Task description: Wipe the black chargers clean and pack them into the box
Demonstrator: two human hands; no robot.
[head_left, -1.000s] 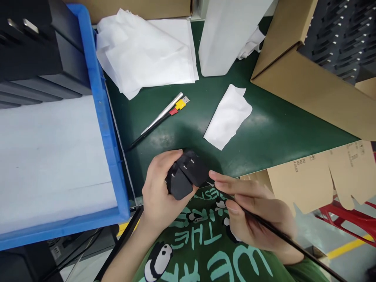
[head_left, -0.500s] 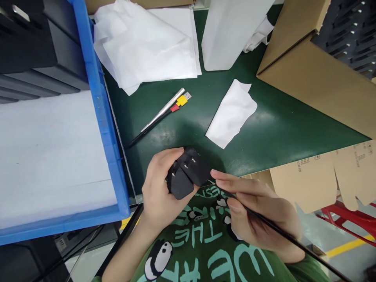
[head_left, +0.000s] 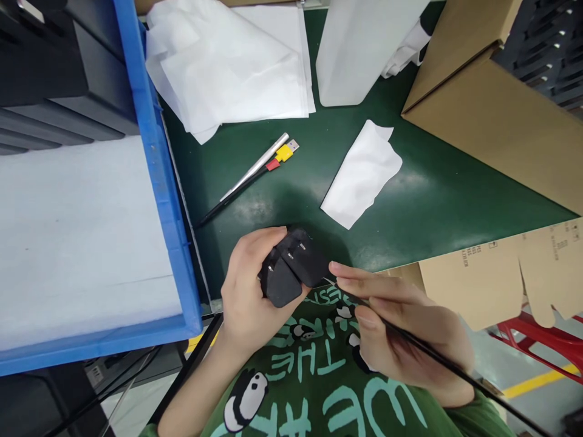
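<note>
My left hand point(head_left: 248, 285) is wrapped round two black plug adapters point(head_left: 306, 261) pressed side by side, their metal prongs facing up. In my right hand point(head_left: 405, 328), thumb and fingers pinch a long, thin black rod-like thing point(head_left: 437, 358) with a narrow pale tip. That tip meets the right-hand edge of the adapters; whether it goes in or only touches is hidden. Beyond my left hand, a silver pen-like tool point(head_left: 255, 167) lies on the green table point(head_left: 218, 243) alongside a black cable with a yellow and red USB plug point(head_left: 285, 152).
To the left, a blue bin point(head_left: 166, 200) holds several black adapters point(head_left: 40, 54). White cloths point(head_left: 232, 67) lie at the back beside a translucent white container point(head_left: 350, 54). A small white cloth point(head_left: 362, 176) is in the middle. An open cardboard box point(head_left: 492, 121) stands at right.
Both hands keep their hold and place almost exactly. The whole view has shifted very slightly; the tip stays at the adapters' edge.
</note>
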